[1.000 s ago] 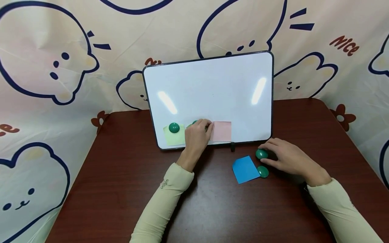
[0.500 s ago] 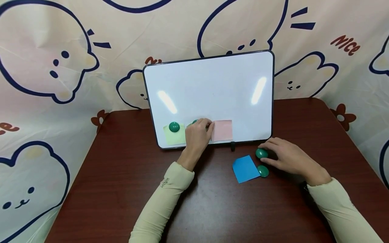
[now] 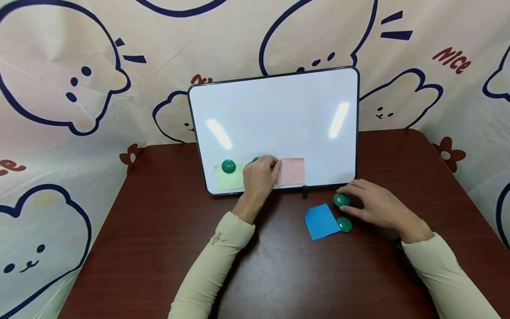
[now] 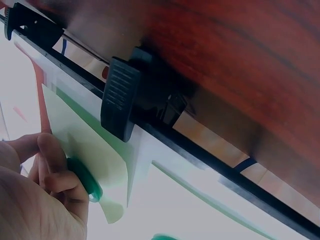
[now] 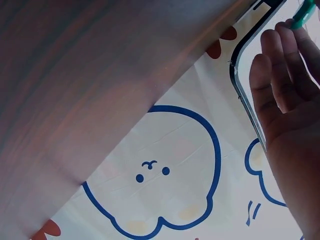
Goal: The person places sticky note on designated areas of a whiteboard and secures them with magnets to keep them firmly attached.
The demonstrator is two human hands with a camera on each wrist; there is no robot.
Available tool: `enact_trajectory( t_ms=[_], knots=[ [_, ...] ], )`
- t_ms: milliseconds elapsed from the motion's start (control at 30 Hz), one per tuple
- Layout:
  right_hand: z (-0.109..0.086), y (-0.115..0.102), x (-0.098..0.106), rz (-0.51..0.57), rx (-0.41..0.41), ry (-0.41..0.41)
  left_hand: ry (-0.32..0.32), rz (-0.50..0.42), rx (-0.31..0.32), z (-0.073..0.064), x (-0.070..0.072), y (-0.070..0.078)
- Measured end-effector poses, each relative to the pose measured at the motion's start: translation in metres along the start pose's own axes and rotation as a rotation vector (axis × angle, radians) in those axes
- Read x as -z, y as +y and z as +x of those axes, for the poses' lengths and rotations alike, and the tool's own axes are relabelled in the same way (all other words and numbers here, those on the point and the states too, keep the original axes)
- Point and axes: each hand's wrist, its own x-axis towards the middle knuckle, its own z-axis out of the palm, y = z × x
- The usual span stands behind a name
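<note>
In the head view my left hand [image 3: 260,176] is at the lower part of the whiteboard [image 3: 275,115], thumb and fingertips pinching the left edge of a pink sticky note [image 3: 291,171]. A pale green sticky note [image 4: 90,140] lies behind that hand, with a round green magnet [image 4: 84,177] on it by the curled fingers. Farther left, another pale green note [image 3: 229,179] sits under a green magnet [image 3: 228,166]. My right hand [image 3: 372,206] holds a green magnet [image 3: 341,200] between thumb and fingers, right of the board's lower corner. The right wrist view shows this magnet [image 5: 304,14] at the fingertips.
A blue sticky note [image 3: 321,221] lies on the brown table [image 3: 279,274], its right corner against another green magnet [image 3: 344,224]. Black clip feet [image 4: 120,100] hold the board's lower edge. Behind stands a cartoon-printed cloth [image 3: 131,35].
My right hand has shifted slightly left and up with the green magnet. The left hand stays at the pink note's edge.
</note>
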Motion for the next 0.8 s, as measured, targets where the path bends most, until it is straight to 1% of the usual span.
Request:
enact_trajectory(
  t_ms=[200, 367, 567, 633, 800],
  knots=[
    [0.006, -0.003, -0.003, 0.025, 0.021, 0.021, 0.005, 0.010, 0.002, -0.002, 0.002, -0.001],
    [0.011, -0.006, -0.003, 0.029, 0.017, 0.030, 0.013, -0.005, -0.011, 0.000, 0.001, 0.001],
    [0.019, -0.011, -0.004, 0.039, 0.026, 0.037, 0.007, -0.005, -0.004, 0.001, 0.001, 0.000],
    [0.021, -0.011, -0.003, 0.034, 0.034, 0.060, 0.005, -0.006, -0.003, 0.000, 0.001, 0.000],
    [0.021, -0.005, 0.001, -0.010, 0.035, 0.160, 0.006, -0.005, -0.011, 0.000, 0.001, 0.000]
  ],
)
